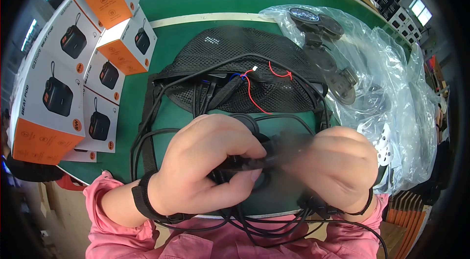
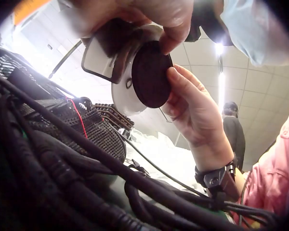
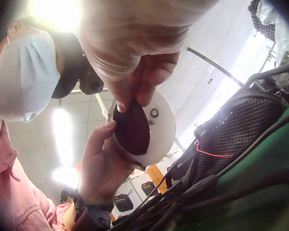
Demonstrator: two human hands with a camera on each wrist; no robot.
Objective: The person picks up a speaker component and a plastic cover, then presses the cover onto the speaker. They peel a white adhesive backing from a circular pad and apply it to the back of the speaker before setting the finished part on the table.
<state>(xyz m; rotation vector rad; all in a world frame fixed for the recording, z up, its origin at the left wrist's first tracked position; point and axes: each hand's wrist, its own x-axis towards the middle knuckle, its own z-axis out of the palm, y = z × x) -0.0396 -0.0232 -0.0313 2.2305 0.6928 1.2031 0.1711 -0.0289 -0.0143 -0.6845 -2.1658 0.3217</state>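
Both hands meet above the green table. My left hand [image 1: 210,163] pinches a dark piece [image 1: 235,163] between thumb and fingers; its underside is hidden in the head view. My right hand [image 1: 340,166] is at the right of that piece, its fingertips blurred. In the left wrist view, a thin black disc [image 2: 151,74] is pinched by the fingers of both hands, against a white round part [image 2: 125,98]. From the right wrist view, the disc [image 3: 131,129] stands tilted before the white part [image 3: 163,126], with my left hand [image 3: 103,166] gripping from below.
A black mesh bag [image 1: 230,53] with red wires lies behind the hands. Black cables [image 1: 264,229] loop around and under the wrists. White-and-orange boxes [image 1: 54,97] are stacked at left. Clear plastic bags [image 1: 401,97] with dark round parts lie at right.
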